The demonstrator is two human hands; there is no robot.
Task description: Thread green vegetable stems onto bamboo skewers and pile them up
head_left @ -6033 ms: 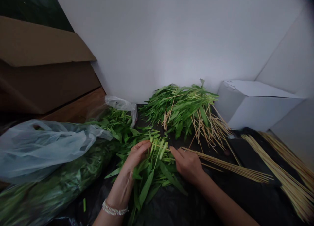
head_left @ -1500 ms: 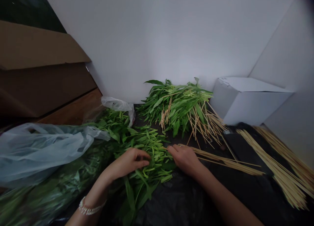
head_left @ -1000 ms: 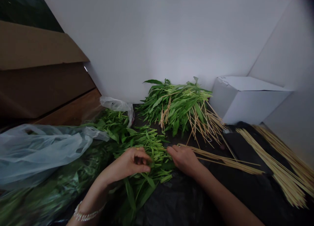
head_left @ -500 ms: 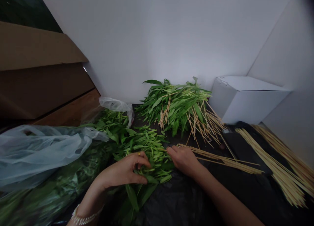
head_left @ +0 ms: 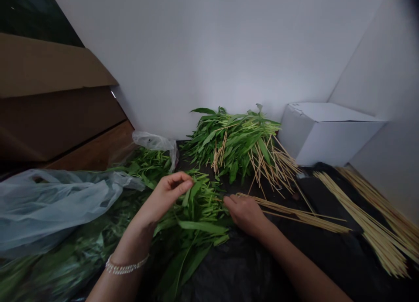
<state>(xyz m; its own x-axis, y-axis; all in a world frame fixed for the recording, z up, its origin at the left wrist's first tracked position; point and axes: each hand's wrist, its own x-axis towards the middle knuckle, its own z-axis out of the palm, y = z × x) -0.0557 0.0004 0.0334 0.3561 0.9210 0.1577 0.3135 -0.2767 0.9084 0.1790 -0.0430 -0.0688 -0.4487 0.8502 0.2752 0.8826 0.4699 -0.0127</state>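
Note:
My left hand (head_left: 170, 193), a beaded bracelet on its wrist, is raised over the near pile of cut green stems and leaves (head_left: 206, 206). Its thumb and fingertips are pinched together beside a leaf; whether they grip it is unclear. My right hand (head_left: 244, 212) is closed around the left ends of a bundle of thin wooden sticks (head_left: 304, 217), at the pile's right edge. Behind it lies a larger heap of leafy greens (head_left: 232, 140), with many thin sticks (head_left: 275, 166) poking out of its front and right side.
A clear plastic bag (head_left: 59, 206) covers greens at the left. Brown cardboard (head_left: 52, 114) stands behind it. A white box (head_left: 330, 132) is at the back right, near long stick bundles (head_left: 366, 223). Black plastic (head_left: 232, 267) lies in front.
My left hand has moved up and away from the stems, its fingertips coming together. Long leaves now lie across the near pile where it was. My right hand is nearly unmoved.

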